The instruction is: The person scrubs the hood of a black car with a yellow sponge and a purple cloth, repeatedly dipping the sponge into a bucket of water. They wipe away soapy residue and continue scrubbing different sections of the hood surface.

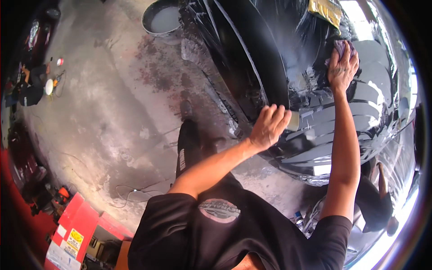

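Grey liquid, head view: a cloudy pool point(165, 20) within a round bucket point(164, 34) on the floor point(103, 90), at the upper edge; the rim stands clear above the surface.
Red cabinet: a box-like unit point(77, 208) at lower left, with an open compartment; its small contents are too dim to identify.
Left hand: partly closed point(268, 128), fingers bent over a pale yellowish block point(293, 121) and gripping it.
Block: at the near edge of the black car body point(273, 63), its outer end showing beyond the fingertips.
Right hand: fingers slightly spread and bent point(342, 72), pressing a crumpled purple-grey cloth point(346, 48) against the car body.
Wet patches: grey streaks point(333, 118) across the rounded surface between and below the hands.
Gold packet: a creased wrapper point(326, 13) on the car body, just above the cloth.
Other people: one dark-clothed person point(32, 92) at far left; another point(374, 202) at lower right.
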`<state>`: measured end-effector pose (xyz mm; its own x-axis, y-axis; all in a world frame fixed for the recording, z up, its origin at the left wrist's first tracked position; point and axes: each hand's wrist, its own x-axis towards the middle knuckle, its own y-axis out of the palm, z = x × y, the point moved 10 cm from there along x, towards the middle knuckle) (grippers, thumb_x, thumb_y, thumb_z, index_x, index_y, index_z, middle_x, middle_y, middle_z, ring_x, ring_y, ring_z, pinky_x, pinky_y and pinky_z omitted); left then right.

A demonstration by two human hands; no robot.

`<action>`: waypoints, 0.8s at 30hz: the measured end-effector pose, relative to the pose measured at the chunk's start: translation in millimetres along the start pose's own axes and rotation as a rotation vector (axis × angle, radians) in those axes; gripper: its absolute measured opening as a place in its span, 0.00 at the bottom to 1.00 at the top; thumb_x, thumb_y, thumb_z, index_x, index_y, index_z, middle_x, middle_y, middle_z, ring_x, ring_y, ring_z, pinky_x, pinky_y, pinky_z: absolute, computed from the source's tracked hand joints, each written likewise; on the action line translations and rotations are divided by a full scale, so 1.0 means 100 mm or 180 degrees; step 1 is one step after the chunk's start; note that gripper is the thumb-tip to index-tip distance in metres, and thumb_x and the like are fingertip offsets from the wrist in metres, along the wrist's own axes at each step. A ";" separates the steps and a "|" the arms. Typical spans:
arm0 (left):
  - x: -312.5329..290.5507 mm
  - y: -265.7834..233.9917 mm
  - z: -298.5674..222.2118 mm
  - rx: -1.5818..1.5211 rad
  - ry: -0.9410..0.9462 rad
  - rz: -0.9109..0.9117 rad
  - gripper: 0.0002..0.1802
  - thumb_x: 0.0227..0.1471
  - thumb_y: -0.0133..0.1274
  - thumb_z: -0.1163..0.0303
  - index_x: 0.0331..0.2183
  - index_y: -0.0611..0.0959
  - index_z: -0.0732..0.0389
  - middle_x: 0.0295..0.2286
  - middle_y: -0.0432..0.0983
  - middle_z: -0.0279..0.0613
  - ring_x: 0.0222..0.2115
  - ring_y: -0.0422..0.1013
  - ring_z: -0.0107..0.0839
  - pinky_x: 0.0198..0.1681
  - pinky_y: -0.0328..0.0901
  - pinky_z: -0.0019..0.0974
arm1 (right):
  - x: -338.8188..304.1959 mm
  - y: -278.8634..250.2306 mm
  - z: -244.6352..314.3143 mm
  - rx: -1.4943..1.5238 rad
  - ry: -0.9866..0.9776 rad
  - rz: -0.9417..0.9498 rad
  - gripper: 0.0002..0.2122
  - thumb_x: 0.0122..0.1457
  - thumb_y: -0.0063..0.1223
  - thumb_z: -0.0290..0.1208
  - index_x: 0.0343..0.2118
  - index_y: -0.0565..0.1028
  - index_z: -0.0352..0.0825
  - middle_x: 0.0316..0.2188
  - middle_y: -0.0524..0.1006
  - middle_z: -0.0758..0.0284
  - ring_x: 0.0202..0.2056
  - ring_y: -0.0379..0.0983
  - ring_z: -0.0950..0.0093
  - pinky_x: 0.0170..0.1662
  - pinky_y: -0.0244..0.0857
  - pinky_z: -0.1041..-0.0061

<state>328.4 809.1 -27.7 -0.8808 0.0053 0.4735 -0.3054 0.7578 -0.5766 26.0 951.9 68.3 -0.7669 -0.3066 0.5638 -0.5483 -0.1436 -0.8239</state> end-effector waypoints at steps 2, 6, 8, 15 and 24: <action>0.00 -0.08 0.04 -0.0414 -0.0127 -0.0028 0.32 0.54 0.63 0.76 0.61 0.83 0.66 0.58 0.77 0.56 0.56 0.72 0.55 0.62 0.69 0.58 | -0.02 0.02 -0.06 -0.0078 0.0024 0.0072 0.29 0.76 0.52 0.48 0.76 0.71 0.44 0.71 0.69 0.39 0.73 0.62 0.41 0.78 0.53 0.47; 0.21 -0.57 0.48 -0.1258 -0.0426 -0.0174 0.31 0.53 0.63 0.79 0.60 0.83 0.68 0.56 0.78 0.55 0.58 0.73 0.57 0.64 0.70 0.56 | -0.05 0.05 -0.07 -0.0164 0.0155 0.0282 0.29 0.76 0.52 0.46 0.76 0.69 0.42 0.72 0.68 0.44 0.74 0.61 0.42 0.77 0.53 0.48; 0.34 -0.94 0.84 -0.1304 -0.0558 -0.0379 0.31 0.52 0.64 0.78 0.59 0.82 0.69 0.56 0.78 0.56 0.57 0.73 0.58 0.63 0.70 0.56 | -0.02 0.05 -0.04 -0.0015 0.0145 0.0319 0.30 0.74 0.54 0.47 0.76 0.70 0.44 0.74 0.65 0.41 0.75 0.59 0.41 0.78 0.52 0.47; 1.31 -1.96 3.12 -0.0276 -0.0794 -0.1190 0.26 0.59 0.64 0.77 0.59 0.84 0.67 0.52 0.83 0.56 0.52 0.80 0.57 0.60 0.74 0.54 | -0.05 -0.02 -0.01 -0.0137 0.0290 0.0445 0.29 0.76 0.51 0.45 0.77 0.67 0.43 0.74 0.65 0.43 0.76 0.57 0.41 0.79 0.50 0.47; 2.91 -2.17 4.46 0.0634 -0.0868 -0.0961 0.18 0.60 0.61 0.76 0.51 0.87 0.66 0.47 0.88 0.58 0.47 0.84 0.60 0.51 0.78 0.58 | -0.03 0.00 0.01 -0.0078 0.0323 0.0429 0.29 0.77 0.50 0.45 0.78 0.67 0.43 0.74 0.65 0.41 0.75 0.58 0.40 0.78 0.50 0.45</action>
<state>-22.5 355.1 -61.7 -0.7965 -0.3892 0.4628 -0.6035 0.5584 -0.5691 28.3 951.7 66.3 -0.8631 -0.2246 0.4523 -0.4452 -0.0842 -0.8915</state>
